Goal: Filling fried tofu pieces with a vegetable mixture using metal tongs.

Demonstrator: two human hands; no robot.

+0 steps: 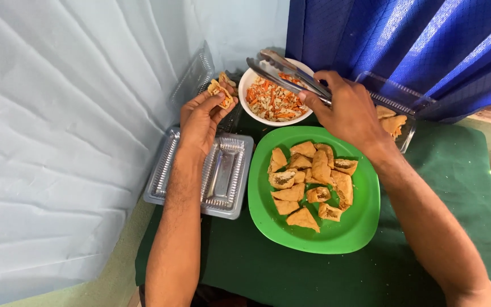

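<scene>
My left hand (201, 118) holds a fried pastry piece (221, 92) with an open filled pocket, up near the wall above a clear plastic tray. My right hand (347, 111) grips metal tongs (287, 73) whose tips reach over a white bowl (251, 81) of orange and pale shredded filling. In front of both hands a green square plate (359, 222) carries several golden triangular pastries (313, 182), some cut open and showing dark filling.
An empty clear plastic tray (225, 173) lies left of the plate. Another clear container (396, 116) with a few pastries stands at the right under the blue curtain (404, 40). A pale wall (57, 113) runs along the left. Green cloth (438, 170) covers the table.
</scene>
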